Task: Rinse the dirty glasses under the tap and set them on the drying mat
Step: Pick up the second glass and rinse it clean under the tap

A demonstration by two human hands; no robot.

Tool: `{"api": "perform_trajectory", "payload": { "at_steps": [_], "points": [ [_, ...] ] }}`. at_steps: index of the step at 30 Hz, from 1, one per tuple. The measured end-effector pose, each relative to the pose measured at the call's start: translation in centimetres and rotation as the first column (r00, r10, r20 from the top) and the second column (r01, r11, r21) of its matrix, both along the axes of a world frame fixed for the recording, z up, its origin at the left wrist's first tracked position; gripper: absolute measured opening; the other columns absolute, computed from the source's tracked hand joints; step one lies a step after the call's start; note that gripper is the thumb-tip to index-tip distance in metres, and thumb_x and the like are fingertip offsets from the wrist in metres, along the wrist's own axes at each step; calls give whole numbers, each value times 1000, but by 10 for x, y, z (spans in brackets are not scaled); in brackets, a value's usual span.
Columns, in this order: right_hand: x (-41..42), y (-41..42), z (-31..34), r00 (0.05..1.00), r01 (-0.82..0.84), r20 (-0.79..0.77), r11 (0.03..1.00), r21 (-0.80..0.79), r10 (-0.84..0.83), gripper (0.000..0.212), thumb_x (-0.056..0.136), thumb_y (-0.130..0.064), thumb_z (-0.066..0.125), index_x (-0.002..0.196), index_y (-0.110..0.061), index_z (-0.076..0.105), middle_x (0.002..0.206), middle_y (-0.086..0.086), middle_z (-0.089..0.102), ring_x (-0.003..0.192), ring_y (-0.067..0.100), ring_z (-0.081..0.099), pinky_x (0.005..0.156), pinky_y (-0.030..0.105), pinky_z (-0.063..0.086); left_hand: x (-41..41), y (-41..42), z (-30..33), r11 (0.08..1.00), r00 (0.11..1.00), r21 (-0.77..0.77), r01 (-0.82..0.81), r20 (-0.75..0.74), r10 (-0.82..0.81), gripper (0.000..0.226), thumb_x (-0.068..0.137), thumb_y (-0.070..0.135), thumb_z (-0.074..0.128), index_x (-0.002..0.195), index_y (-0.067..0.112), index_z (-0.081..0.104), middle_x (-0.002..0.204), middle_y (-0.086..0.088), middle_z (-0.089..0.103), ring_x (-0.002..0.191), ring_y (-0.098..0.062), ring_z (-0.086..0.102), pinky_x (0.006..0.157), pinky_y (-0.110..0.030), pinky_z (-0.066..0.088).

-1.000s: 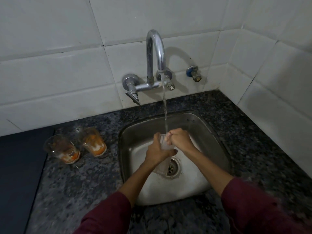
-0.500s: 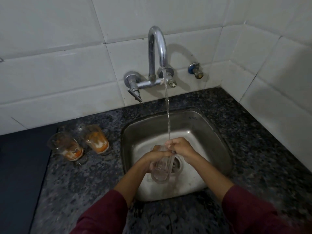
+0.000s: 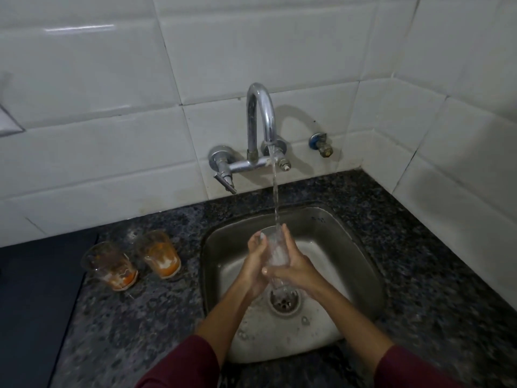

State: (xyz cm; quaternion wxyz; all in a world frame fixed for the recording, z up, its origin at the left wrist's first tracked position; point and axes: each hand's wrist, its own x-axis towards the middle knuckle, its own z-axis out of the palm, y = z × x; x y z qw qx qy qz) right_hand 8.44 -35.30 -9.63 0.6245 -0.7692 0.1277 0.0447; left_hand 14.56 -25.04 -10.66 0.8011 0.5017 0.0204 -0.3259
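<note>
Rinsing is in hand: the left hand (image 3: 256,263) and right hand (image 3: 295,268) both clasp a clear glass (image 3: 275,254) under the tap (image 3: 260,127) stream, over the sink (image 3: 361,264). Next it probably goes left to the dark mat (image 3: 36,303); two dirty glasses (image 3: 131,261) wait beside it

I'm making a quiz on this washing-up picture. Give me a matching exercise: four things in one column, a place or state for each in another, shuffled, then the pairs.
Things:
1. clear glass
2. two dirty glasses
3. tap
4. drying mat

Places or states:
A. on the tiled wall, running
B. dark, at the counter's left end
C. between left hand and right hand, over the sink
D. on the counter, orange residue

Pairs: 1-C, 2-D, 3-A, 4-B
</note>
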Motion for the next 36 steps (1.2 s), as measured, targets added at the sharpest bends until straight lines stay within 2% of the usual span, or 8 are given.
{"api": "perform_trajectory", "payload": {
  "at_steps": [7,10,15,19,22,25,30,36],
  "points": [
    [-3,6,11,993,0,89,773,-635,72,113,68,-27,72,144,-44,-10,150,1,27,120,23,50,82,35,51,10,-13,19,935,944,296,-195,314,98,25,98,27,48,80,11,57,82,-11,59,80,-26,55,77,-38,47],
    [3,-5,12,999,-12,39,996,-83,15,113,61,-15,76,144,-48,6,143,-1,43,116,21,55,83,37,53,17,-9,23,986,967,73,-149,220,129,24,95,16,48,74,7,55,74,-11,57,70,-22,54,71,-34,47],
    [0,-22,25,976,-174,43,640,748,215,74,76,-4,63,136,-40,40,129,16,50,77,32,62,63,38,51,28,0,26,982,975,-168,-83,189,115,22,89,24,50,75,8,54,75,-6,63,73,-21,59,76,-37,48],
    [4,-13,35,996,-90,2,995,48,90,94,68,-7,70,138,-52,25,129,9,57,90,25,65,72,41,54,31,-4,32,977,925,205,-60,379,-22,26,98,26,47,81,12,60,83,-8,63,80,-21,60,80,-37,49],
    [8,-9,33,997,-60,22,902,-428,77,114,62,-19,74,143,-51,-1,128,3,54,97,23,62,72,32,52,29,-3,37,975,931,217,-53,364,-30,24,98,25,48,84,11,62,83,-9,64,79,-20,60,76,-34,50],
    [7,-14,27,994,-102,62,981,166,93,109,66,1,73,144,-47,13,137,-3,47,104,24,63,76,37,55,30,3,42,998,954,62,-10,300,-9,24,98,14,43,87,5,62,86,-11,66,78,-21,60,77,-34,48],
    [5,-20,26,958,-199,12,637,745,286,87,62,-20,81,138,-22,40,99,15,62,70,26,64,62,34,53,32,5,38,996,974,-86,-23,222,41,30,99,16,40,74,8,53,77,-4,64,70,-19,60,68,-33,50],
    [10,-7,21,995,25,98,976,-217,-4,104,67,-17,77,143,-47,12,125,-3,54,87,16,67,58,29,56,31,1,42,975,964,220,-8,260,-51,57,80,35,73,115,-4,50,103,-18,61,90,-28,63,81,-43,52]
  ]
}}
